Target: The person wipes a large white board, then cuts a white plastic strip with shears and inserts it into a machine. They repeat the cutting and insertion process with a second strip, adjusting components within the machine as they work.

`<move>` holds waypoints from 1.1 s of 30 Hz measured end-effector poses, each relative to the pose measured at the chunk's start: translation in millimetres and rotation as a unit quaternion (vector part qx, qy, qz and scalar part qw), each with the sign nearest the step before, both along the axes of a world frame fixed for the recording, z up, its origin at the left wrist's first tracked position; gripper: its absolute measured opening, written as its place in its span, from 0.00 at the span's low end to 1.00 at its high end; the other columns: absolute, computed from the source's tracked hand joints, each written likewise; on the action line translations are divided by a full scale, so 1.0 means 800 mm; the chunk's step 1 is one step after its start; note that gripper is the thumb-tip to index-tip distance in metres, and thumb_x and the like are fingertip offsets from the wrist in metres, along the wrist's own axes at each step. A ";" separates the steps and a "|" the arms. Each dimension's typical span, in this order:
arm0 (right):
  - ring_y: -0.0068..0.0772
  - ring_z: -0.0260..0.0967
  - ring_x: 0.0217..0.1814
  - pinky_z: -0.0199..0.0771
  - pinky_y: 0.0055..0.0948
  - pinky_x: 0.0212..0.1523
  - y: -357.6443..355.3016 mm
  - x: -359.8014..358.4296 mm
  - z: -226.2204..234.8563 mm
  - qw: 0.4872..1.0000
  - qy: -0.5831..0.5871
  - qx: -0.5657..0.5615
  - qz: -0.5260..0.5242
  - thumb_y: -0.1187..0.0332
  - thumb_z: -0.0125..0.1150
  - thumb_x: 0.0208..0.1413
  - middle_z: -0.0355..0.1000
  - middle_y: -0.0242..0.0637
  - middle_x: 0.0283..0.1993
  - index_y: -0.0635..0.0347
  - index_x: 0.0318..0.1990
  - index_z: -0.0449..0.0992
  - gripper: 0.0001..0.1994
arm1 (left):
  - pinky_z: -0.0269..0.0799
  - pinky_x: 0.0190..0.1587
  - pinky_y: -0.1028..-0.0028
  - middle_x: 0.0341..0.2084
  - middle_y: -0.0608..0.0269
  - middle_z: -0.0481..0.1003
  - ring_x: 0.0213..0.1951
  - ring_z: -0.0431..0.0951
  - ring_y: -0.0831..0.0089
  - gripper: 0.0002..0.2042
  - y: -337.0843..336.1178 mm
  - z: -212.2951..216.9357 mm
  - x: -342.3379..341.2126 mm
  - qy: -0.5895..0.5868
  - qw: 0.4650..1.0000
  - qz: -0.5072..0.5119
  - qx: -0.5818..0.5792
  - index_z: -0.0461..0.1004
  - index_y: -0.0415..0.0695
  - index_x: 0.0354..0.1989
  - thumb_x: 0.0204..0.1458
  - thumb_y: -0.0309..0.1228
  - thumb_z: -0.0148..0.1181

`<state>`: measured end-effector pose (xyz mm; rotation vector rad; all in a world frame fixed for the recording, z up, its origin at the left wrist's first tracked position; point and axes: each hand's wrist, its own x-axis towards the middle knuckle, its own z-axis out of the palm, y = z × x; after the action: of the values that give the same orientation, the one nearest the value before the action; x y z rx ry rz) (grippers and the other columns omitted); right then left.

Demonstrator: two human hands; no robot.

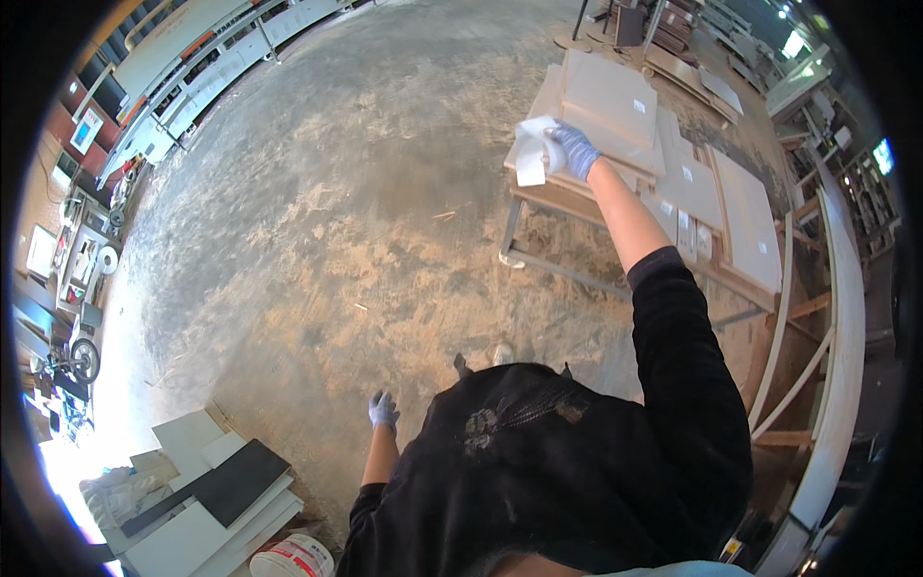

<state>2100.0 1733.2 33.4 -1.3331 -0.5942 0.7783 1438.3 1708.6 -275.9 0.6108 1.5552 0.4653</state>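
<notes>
My right hand (575, 152), in a pale blue-violet glove, reaches out over the near left corner of a table of panels. Its fingers are closed on a white roll (531, 163), which looks like paper or tape, with a loose end hanging down. Close by lie stacked pale flat panels (608, 96), some with small white labels. My left hand (384, 412), gloved alike, hangs low over the floor at my left side. Its fingers are loosely apart, and nothing shows in them.
The metal-framed table (558, 262) stands on a dusty concrete floor (385, 192). At lower left lie white boards (216, 539) and a dark board (242, 481), beside a white bucket (293, 558). A long machine (207, 87) runs along the far left; racks line the right.
</notes>
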 end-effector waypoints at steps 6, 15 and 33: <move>0.34 0.71 0.41 0.77 0.35 0.41 0.091 0.167 0.059 0.993 0.026 0.104 -0.048 0.69 0.59 0.52 0.72 0.35 0.42 0.57 0.52 0.70 0.18 | 0.68 0.34 0.59 0.44 0.65 0.73 0.33 0.73 0.68 0.24 0.014 -0.023 0.025 0.011 0.996 0.085 -0.034 0.60 0.58 0.61 0.55 0.31 0.56; 0.32 0.70 0.45 0.71 0.32 0.47 0.061 0.316 -0.020 0.953 -0.054 0.096 -0.282 0.72 0.62 0.48 0.72 0.36 0.43 0.61 0.50 0.72 0.19 | 0.68 0.30 0.56 0.40 0.65 0.72 0.32 0.73 0.66 0.23 0.169 -0.052 0.054 0.039 0.992 0.077 -0.088 0.62 0.58 0.59 0.53 0.31 0.56; 0.44 0.63 0.64 0.62 0.45 0.60 0.074 0.287 -0.034 0.606 -0.170 -0.582 -0.514 0.38 0.52 0.48 0.65 0.44 0.63 0.55 0.61 0.66 0.38 | 0.68 0.43 0.52 0.52 0.60 0.69 0.49 0.72 0.58 0.25 0.610 0.021 0.221 0.079 0.990 -0.113 0.021 0.61 0.57 0.61 0.53 0.32 0.59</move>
<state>2329.9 1792.4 6.5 -2.6536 0.6474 -0.2375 1614.9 2196.3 -259.1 0.8627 1.6049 0.2837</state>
